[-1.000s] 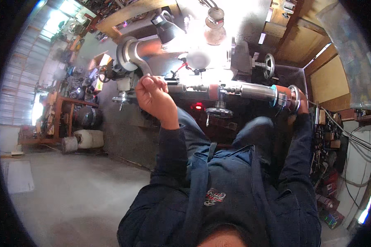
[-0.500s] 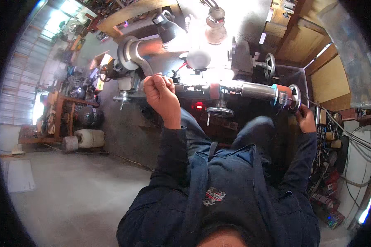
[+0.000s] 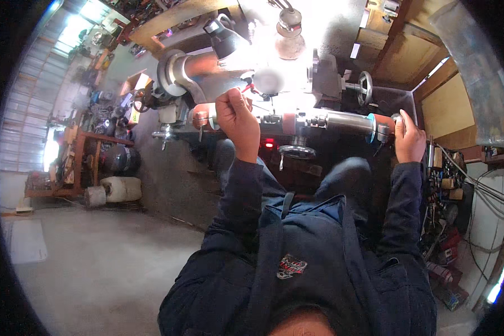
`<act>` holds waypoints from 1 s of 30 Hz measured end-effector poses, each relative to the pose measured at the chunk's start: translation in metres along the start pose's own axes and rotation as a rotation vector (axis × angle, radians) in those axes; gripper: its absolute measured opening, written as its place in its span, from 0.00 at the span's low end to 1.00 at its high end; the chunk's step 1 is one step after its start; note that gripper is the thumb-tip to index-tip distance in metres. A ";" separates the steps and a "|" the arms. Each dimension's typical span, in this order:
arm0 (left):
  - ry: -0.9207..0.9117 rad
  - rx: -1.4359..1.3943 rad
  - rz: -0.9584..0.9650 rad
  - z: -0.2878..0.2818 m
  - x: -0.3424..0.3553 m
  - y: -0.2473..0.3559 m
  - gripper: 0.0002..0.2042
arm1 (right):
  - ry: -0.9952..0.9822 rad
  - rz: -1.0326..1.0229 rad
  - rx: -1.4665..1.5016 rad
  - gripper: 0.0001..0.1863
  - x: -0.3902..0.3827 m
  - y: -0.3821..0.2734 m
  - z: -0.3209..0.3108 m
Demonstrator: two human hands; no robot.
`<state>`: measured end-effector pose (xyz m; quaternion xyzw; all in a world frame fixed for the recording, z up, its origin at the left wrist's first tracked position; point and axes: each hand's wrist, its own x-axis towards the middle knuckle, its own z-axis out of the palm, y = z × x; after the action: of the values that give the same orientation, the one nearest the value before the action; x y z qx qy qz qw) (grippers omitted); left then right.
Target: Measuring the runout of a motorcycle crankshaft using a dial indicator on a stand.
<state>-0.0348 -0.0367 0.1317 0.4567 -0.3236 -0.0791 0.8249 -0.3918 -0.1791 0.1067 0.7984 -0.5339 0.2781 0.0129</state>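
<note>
A grinding machine with a bright metal cylinder [image 3: 347,122] lies across in front of me. My right hand [image 3: 410,141] is at its right end, fingers closed around the rim of a handwheel [image 3: 397,124] that it mostly covers. Next to that wheel sits a red-brown collar [image 3: 382,124]. My left hand [image 3: 238,119] is raised at the left part of the machine, thumb and fingers pinched together. Whatever it may hold is hidden by the fingers and the glare. Just left of it is another red-brown fitting [image 3: 201,116].
A smaller handwheel [image 3: 297,152] with a crank handle projects toward my knees. Another handwheel [image 3: 365,88] stands at the far right. Behind my left hand is a large round metal wheel guard [image 3: 176,75]. Tools [image 3: 445,185] hang at the right, beside cables.
My left hand has moved right, away from the left fitting, which now shows. My right hand has shifted up and slightly left along the handwheel.
</note>
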 end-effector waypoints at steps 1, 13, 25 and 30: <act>0.002 0.007 -0.004 0.001 -0.001 -0.003 0.10 | 0.054 -0.026 -0.003 0.17 -0.004 -0.001 0.001; -0.038 0.035 0.039 0.004 -0.003 -0.009 0.10 | 0.219 -0.118 0.003 0.16 -0.016 0.003 0.010; -0.481 0.392 0.122 -0.002 0.015 0.007 0.04 | 0.162 -0.073 0.002 0.18 -0.019 0.002 0.008; -0.757 0.139 0.021 -0.008 0.028 0.015 0.02 | 0.156 -0.051 -0.004 0.17 -0.019 0.001 0.009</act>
<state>-0.0106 -0.0348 0.1541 0.4465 -0.6146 -0.2118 0.6148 -0.3942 -0.1667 0.0905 0.7875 -0.5115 0.3378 0.0632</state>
